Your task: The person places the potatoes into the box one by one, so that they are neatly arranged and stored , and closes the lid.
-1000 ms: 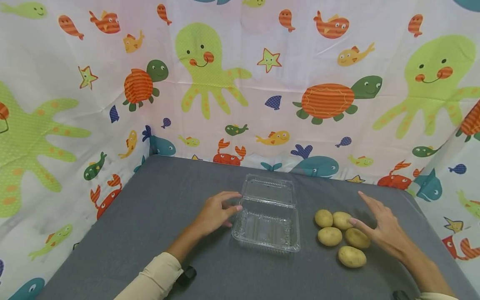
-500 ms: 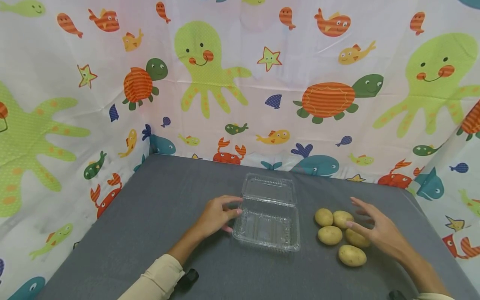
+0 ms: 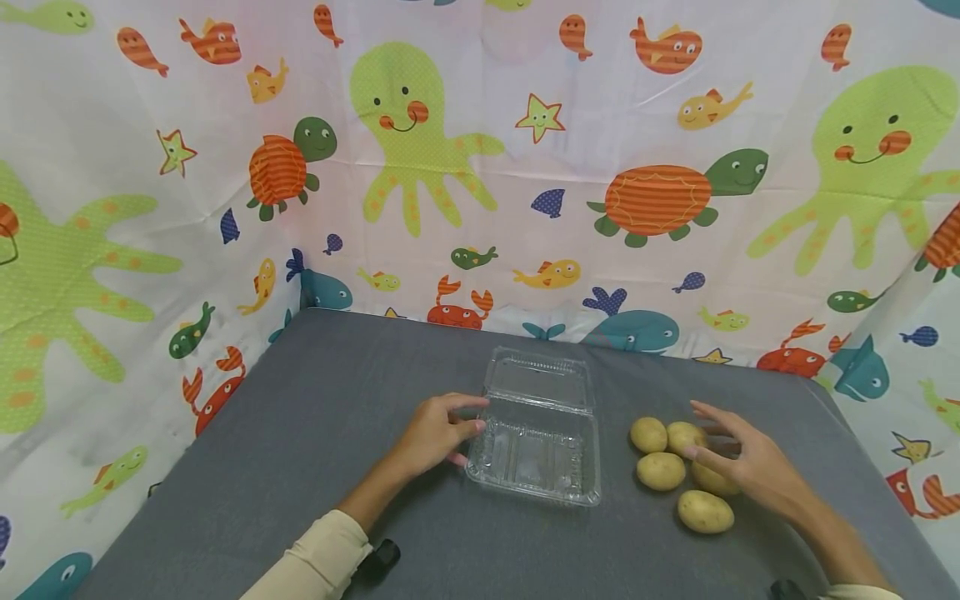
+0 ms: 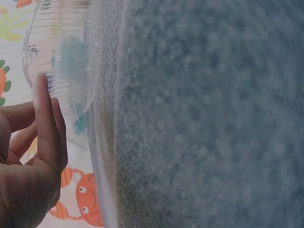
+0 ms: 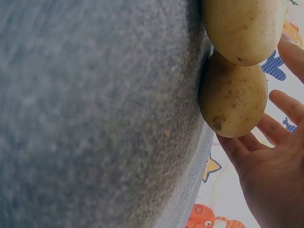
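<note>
A clear plastic clamshell container [image 3: 532, 495] lies open on the table, its lid [image 3: 538, 379] folded back. At its left side is my left hand [image 3: 435, 435], fingers slightly bent; in the left wrist view a fingertip meets the clear wall [image 4: 61, 61]. Several potatoes sit grouped to the container's right. My right hand [image 3: 761, 468] hovers at the group's right, fingers spread and gently curved, partly covering one potato [image 3: 711, 479]. The front potato [image 3: 705, 512] is in full view. Up close, the right wrist view has fingers beside a potato [image 5: 232, 97]; contact is unclear.
A grey cloth [image 3: 360, 367] covers the table. White curtains [image 3: 495, 217] printed with sea animals rise behind it and at both sides. A dark strap piece [image 3: 378, 560] hangs below the left sleeve [image 3: 315, 554].
My right hand has moved left and lower, closer over the potatoes, with its fingers drawing in a little. The left hand has shifted slightly along the container's side. Container and potatoes stay put.
</note>
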Tool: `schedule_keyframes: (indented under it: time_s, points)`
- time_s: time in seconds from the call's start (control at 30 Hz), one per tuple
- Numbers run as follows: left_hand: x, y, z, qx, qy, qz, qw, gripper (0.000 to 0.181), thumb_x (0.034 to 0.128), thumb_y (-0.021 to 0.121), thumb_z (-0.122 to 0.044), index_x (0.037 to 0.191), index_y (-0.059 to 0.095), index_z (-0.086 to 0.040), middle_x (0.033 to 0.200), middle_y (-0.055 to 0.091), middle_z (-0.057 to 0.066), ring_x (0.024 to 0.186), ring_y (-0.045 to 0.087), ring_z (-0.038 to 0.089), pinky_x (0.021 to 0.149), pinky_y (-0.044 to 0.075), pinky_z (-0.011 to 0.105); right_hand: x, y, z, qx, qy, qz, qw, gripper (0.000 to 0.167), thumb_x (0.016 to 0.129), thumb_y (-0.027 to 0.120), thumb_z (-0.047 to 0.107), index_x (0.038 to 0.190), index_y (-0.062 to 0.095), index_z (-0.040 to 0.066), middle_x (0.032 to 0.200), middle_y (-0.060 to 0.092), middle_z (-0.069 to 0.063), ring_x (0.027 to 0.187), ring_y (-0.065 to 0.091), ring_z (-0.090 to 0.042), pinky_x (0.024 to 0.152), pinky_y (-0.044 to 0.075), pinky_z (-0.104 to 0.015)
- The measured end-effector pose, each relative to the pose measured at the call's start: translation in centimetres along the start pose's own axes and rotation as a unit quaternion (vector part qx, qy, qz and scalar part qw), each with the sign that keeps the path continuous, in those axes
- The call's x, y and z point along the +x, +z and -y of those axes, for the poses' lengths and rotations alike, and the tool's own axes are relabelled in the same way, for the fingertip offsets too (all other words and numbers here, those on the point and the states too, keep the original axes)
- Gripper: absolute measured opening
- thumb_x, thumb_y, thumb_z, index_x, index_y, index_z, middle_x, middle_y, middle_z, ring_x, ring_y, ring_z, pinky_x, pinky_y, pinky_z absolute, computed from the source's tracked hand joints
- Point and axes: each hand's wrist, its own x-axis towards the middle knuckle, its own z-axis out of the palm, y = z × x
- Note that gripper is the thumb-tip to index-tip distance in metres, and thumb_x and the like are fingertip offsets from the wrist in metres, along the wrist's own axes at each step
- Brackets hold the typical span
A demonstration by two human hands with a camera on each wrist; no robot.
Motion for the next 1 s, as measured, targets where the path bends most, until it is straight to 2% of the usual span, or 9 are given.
schedule_keyframes:
  time_s: [0.13, 0.23, 0.4, 0.57, 0.67, 0.87, 1.0]
  points:
    - [-0.12, 0.12, -0.06, -0.004, 0.003, -0.004, 1.0, 0.038, 0.1008, 0.075, -0.011, 0.138, 0.071, -0.008, 0.117, 0.073, 0.017, 0.073, 0.075, 0.025, 0.053, 0.066, 0.036, 0.11, 0.11, -0.14, -0.007, -0.002, -0.003, 1.0, 0.074, 0.103, 0.07, 0.046, 0.162, 0.043, 0.01, 0.15, 0.055, -0.026, 0.124, 0.064, -0.048, 0.092, 0.063, -0.053]
    - [-0.2, 0.17, -0.09, -0.004, 0.004, -0.005, 1.0, 0.038, 0.1012, 0.074, -0.01, 0.139, 0.07, -0.007, 0.116, 0.073, 0.018, 0.078, 0.076, 0.029, 0.054, 0.066, 0.036, 0.19, 0.21, -0.22, -0.01, -0.001, -0.005, 0.9999, 0.074, 0.103, 0.07, 0.047, 0.161, 0.044, 0.01, 0.149, 0.057, -0.025, 0.123, 0.066, -0.046, 0.092, 0.063, -0.052]
    - [-0.27, 0.21, -0.15, -0.006, 0.008, -0.005, 0.9999, 0.038, 0.1018, 0.073, -0.009, 0.139, 0.07, -0.006, 0.127, 0.068, 0.023, 0.078, 0.076, 0.033, 0.055, 0.066, 0.035, 0.32, 0.41, -0.27, -0.003, -0.006, -0.003, 1.0, 0.072, 0.103, 0.071, 0.045, 0.159, 0.047, 0.008, 0.148, 0.058, -0.026, 0.122, 0.066, -0.047, 0.095, 0.061, -0.061]
    - [-0.23, 0.29, -0.06, -0.009, 0.006, -0.006, 0.9999, 0.037, 0.1016, 0.072, -0.007, 0.139, 0.07, -0.006, 0.132, 0.066, 0.023, 0.072, 0.076, 0.035, 0.055, 0.066, 0.035, 0.45, 0.67, -0.41, -0.017, -0.009, 0.001, 0.9998, 0.069, 0.103, 0.071, 0.045, 0.156, 0.051, 0.007, 0.149, 0.059, -0.025, 0.121, 0.067, -0.045, 0.095, 0.062, -0.057]
    - [-0.2, 0.35, 0.0, -0.009, 0.007, -0.008, 0.9999, 0.037, 0.1013, 0.072, -0.006, 0.138, 0.07, -0.006, 0.136, 0.064, 0.021, 0.076, 0.076, 0.033, 0.055, 0.066, 0.035, 0.56, 0.81, -0.49, -0.027, -0.012, -0.002, 0.9996, 0.067, 0.102, 0.072, 0.044, 0.154, 0.054, 0.006, 0.149, 0.058, -0.025, 0.119, 0.068, -0.044, 0.095, 0.062, -0.056]
    - [-0.26, 0.43, -0.04, -0.009, 0.011, -0.011, 0.9998, 0.037, 0.1012, 0.072, -0.006, 0.138, 0.07, -0.005, 0.139, 0.063, 0.017, 0.089, 0.076, 0.033, 0.056, 0.067, 0.035, 0.7, 0.92, -0.42, -0.029, -0.017, -0.006, 0.9994, 0.064, 0.101, 0.073, 0.043, 0.149, 0.058, 0.003, 0.144, 0.059, -0.029, 0.116, 0.068, -0.048, 0.095, 0.059, -0.065]
    - [-0.3, 0.43, -0.16, -0.008, 0.009, -0.011, 0.9999, 0.036, 0.1014, 0.072, -0.007, 0.137, 0.071, -0.006, 0.139, 0.063, 0.016, 0.089, 0.076, 0.032, 0.056, 0.067, 0.036, 0.68, 0.88, -0.37, -0.03, -0.016, -0.011, 0.9994, 0.06, 0.101, 0.074, 0.043, 0.145, 0.061, 0.003, 0.141, 0.061, -0.029, 0.114, 0.069, -0.049, 0.094, 0.059, -0.067]
